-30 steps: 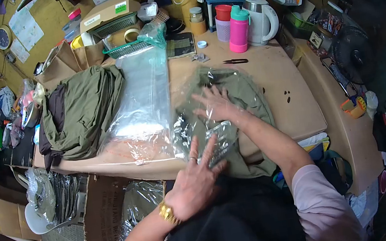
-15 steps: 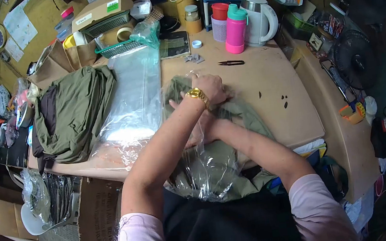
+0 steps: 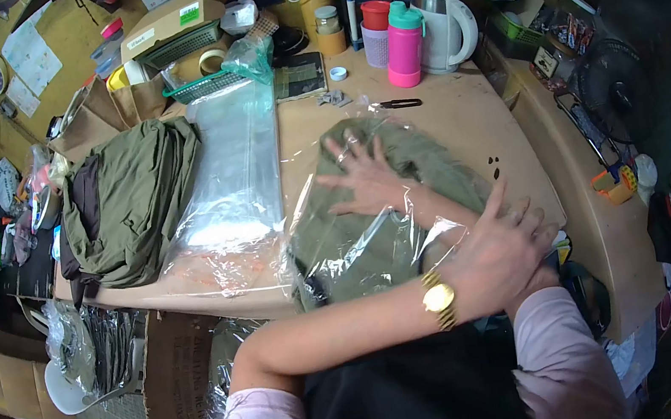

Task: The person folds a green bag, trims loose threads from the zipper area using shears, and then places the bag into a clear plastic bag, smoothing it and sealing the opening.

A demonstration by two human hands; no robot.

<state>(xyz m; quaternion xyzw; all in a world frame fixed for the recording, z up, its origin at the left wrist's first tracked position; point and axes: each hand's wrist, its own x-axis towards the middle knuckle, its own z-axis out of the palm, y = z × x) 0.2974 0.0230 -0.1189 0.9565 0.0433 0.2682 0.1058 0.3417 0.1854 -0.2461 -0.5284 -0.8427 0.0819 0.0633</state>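
Observation:
An olive-green garment lies on the table in front of me inside a clear plastic bag. My right hand rests flat on the garment with fingers spread; plastic appears to cover its wrist and forearm. Crossing over my right forearm is my left arm, with a gold watch at the wrist. My left hand is by the right forearm near the table's front right edge, its fingers apart and slightly bent. Any plastic under its fingers cannot be made out.
Folded olive garments lie left, beside flat clear plastic bags. Behind are thread snips, a pink bottle, a kettle and a green basket. Small dark pieces lie right. A cardboard box stands below.
My left hand has moved from the garment's upper part down and right to my right forearm. My right hand has moved slightly up and its fingers show spread. The bagged garment looks flatter and wider.

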